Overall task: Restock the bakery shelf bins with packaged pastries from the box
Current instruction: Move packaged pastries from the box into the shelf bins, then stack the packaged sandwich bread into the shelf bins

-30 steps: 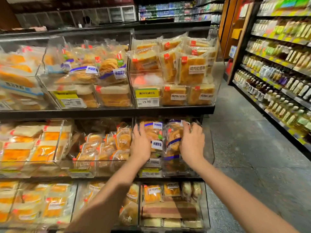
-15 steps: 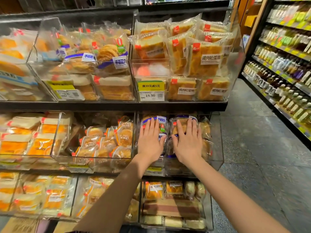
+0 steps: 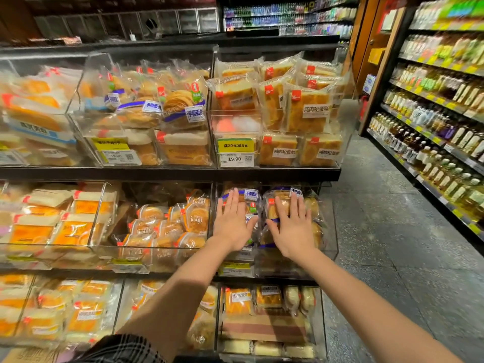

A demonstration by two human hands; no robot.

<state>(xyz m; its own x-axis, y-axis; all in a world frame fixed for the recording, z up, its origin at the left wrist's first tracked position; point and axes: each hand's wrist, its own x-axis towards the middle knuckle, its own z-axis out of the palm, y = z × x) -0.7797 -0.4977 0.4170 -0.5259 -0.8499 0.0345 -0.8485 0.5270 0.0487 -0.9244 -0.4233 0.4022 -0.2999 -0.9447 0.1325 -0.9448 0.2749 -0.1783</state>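
Note:
My left hand point(image 3: 231, 221) lies flat, fingers spread, on a clear-wrapped pastry pack with a blue band point(image 3: 250, 196) in the rightmost clear bin point(image 3: 328, 231) of the middle shelf. My right hand point(image 3: 292, 226) presses flat on the neighbouring pack point(image 3: 313, 205) in the same bin. Neither hand grips anything. The packs stand upright side by side. A strip of cardboard point(image 3: 21, 356) shows at the bottom left edge; I cannot tell whether it is the box.
The top shelf holds bins of sliced cake packs point(image 3: 309, 113) and a 19.90 price tag point(image 3: 235, 153). Round buns point(image 3: 170, 226) fill the bin to the left. Below are more packs point(image 3: 267, 310). Bottle shelves point(image 3: 440, 132) line the aisle on the right, across a grey floor point(image 3: 379, 231).
Both hands went from curled round the two packs to lying flat on their fronts, pushing them back into the bin. The camera moved closer and tilted up slightly.

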